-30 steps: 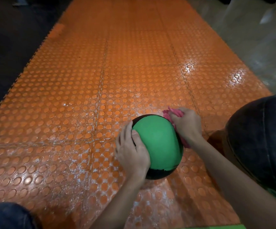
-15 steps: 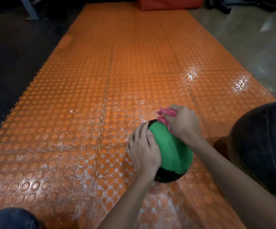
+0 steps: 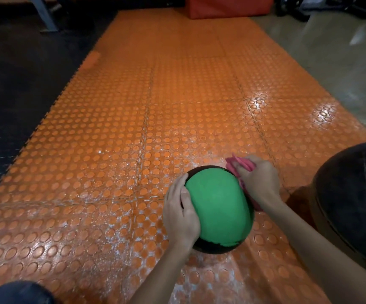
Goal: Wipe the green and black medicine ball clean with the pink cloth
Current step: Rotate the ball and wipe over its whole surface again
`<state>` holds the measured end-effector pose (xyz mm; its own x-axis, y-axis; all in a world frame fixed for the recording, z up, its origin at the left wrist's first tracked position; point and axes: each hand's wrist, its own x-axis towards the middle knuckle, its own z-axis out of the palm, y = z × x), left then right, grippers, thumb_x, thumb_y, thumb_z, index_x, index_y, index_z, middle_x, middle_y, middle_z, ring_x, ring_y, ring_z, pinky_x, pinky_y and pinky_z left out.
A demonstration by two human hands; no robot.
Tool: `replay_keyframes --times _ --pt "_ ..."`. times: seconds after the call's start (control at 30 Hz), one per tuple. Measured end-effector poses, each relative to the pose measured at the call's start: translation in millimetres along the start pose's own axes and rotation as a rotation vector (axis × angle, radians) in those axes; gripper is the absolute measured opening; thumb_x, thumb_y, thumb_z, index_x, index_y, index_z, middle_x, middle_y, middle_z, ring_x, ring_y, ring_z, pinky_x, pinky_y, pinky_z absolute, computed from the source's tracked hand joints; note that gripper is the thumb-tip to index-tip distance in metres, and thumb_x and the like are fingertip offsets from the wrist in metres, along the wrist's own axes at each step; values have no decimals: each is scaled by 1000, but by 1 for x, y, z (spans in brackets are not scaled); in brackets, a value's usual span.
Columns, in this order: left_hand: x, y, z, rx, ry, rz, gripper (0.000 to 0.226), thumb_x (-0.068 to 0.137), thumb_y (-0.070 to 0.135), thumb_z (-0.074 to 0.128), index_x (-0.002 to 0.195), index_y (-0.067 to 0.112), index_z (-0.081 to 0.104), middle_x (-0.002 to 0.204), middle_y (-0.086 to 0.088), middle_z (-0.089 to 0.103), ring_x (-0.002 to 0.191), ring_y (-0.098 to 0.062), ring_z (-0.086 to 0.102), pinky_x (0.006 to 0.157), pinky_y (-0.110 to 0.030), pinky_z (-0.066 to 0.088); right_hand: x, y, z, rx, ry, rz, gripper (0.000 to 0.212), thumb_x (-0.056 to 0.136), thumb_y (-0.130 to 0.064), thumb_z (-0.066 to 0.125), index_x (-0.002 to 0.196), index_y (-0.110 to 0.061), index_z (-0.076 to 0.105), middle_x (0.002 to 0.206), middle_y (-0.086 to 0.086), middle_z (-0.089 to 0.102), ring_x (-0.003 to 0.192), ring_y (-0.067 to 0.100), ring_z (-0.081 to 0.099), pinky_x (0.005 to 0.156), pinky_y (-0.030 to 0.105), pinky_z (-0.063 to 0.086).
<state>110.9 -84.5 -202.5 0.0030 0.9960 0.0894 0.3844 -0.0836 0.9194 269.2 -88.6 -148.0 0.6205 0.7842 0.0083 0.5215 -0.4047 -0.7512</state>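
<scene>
Resting on the orange studded mat [image 3: 155, 106], the green and black medicine ball [image 3: 219, 207] sits in the near half of the mat, closer to the right edge than to the left edge. A broad green panel faces up; black shows along the far rim and at the near underside.

Left grip [image 3: 181, 213]: placed against the left side of the ball. The fingers lie extended along the curve and the thumb rests on the green panel. Nothing is held in this grip.

Right grip [image 3: 258, 183]: closed around the pink cloth [image 3: 241, 163], which is bunched. The cloth is pressed to the far right shoulder of the ball, where the green panel meets the black. Folds of cloth project beyond the fingers on the far side, and more cloth shows below the palm against the ball.

White powdery residue [image 3: 133, 172] marks the mat studs around the ball and toward the near edge. A knee in dark denim [image 3: 353, 205] rests at the right edge of the mat, just beside the right forearm. A red block [image 3: 228, 6] stands at the far end of the mat.
</scene>
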Motion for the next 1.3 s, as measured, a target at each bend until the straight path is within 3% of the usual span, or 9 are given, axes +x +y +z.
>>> replay_keyframes --times 0.1,0.2,0.37,0.5,0.6,0.77,0.93,1.13,1.3 --pt "7 -2 10 23 -2 -40 49 91 44 22 127 31 52 131 20 45 126 -3 39 109 -33 29 -30 -28 12 -92 33 -324 23 81 -40 58 97 -26 66 87 -7 58 59 9 54 50 24 48" --pt "15 -6 19 26 -6 -22 47 90 59 24 118 37 56 123 10 59 116 -16 53 97 -45 45 -59 -32 29 -266 42 -664 19 77 -36 68 91 -22 66 84 0 58 63 17 55 43 29 47" --pt "6 6 14 100 3 -30 49 92 40 22 133 32 47 138 16 43 131 -5 33 105 -24 20 -28 -3 5 25 122 -190 17 79 -35 63 94 -27 63 90 -7 54 54 1 50 41 8 40" --pt "5 7 18 102 28 -42 50 89 41 21 132 33 47 137 17 45 130 -4 34 102 -20 17 -9 23 0 6 184 12 17 84 -37 58 91 -24 66 83 -1 64 61 4 52 48 18 37" --pt "6 10 21 125 61 -82 52 89 41 19 132 32 47 137 17 44 125 3 30 100 -19 17 -25 4 2 -13 178 -97 15 82 -39 58 90 -27 63 86 -5 57 62 2 49 49 11 36" --pt "17 5 24 86 56 -120 42 97 39 29 134 31 45 140 9 45 128 -14 42 107 -39 34 -73 -13 35 -193 172 -681 26 79 -40 57 88 -19 69 83 3 60 64 17 55 43 27 47" --pt "11 6 24 114 105 -117 49 93 41 19 134 33 45 140 13 44 131 -11 35 106 -31 23 -35 15 13 91 264 -182 19 82 -24 62 98 -15 67 94 2 59 68 2 50 59 7 40" --pt "5 4 29 102 164 -129 48 92 40 21 133 33 45 139 14 44 131 -11 36 106 -32 24 -12 49 13 381 105 520 17 89 -19 56 99 -8 64 67 -2 56 59 10 48 47 23 36" --pt "-11 0 22 47 253 -83 50 92 37 20 133 26 47 137 10 47 129 -11 38 104 -28 27 -34 17 8 254 166 149 14 85 -19 60 98 -15 64 77 -2 59 55 6 50 42 10 40"
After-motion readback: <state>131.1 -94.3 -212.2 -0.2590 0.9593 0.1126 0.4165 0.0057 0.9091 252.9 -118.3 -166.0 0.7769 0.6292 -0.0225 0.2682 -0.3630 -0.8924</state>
